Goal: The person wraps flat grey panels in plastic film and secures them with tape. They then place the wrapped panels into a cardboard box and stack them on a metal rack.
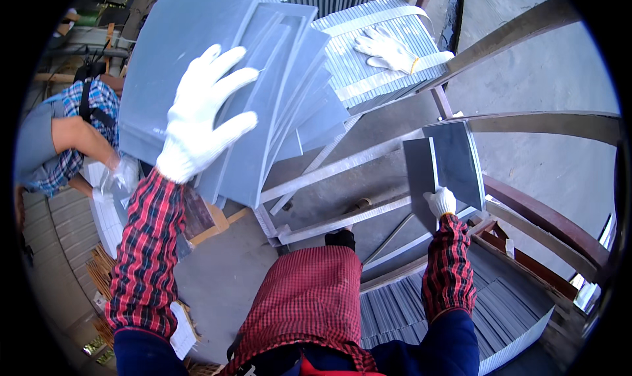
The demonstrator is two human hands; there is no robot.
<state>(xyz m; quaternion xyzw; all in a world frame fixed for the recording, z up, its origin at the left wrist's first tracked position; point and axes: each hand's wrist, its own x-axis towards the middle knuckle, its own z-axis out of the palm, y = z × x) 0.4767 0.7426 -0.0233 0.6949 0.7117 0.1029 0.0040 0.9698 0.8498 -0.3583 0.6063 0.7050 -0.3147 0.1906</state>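
Note:
My left hand, in a white knit glove, is spread open over a fanned pile of flat grey panels. Whether its palm touches them I cannot tell. These panels overlap at angles on a large smooth grey surface. Off to the right, my gloved right hand is closed on the lower edge of a dark grey panel, which stands on edge. Just behind it another dark grey panel is propped upright against the frame.
A strapped stack of grey panels carries a loose white glove. Metal frame bars cross the middle. More panels stand packed in rows at lower right. At far left a co-worker bends over pale boxes.

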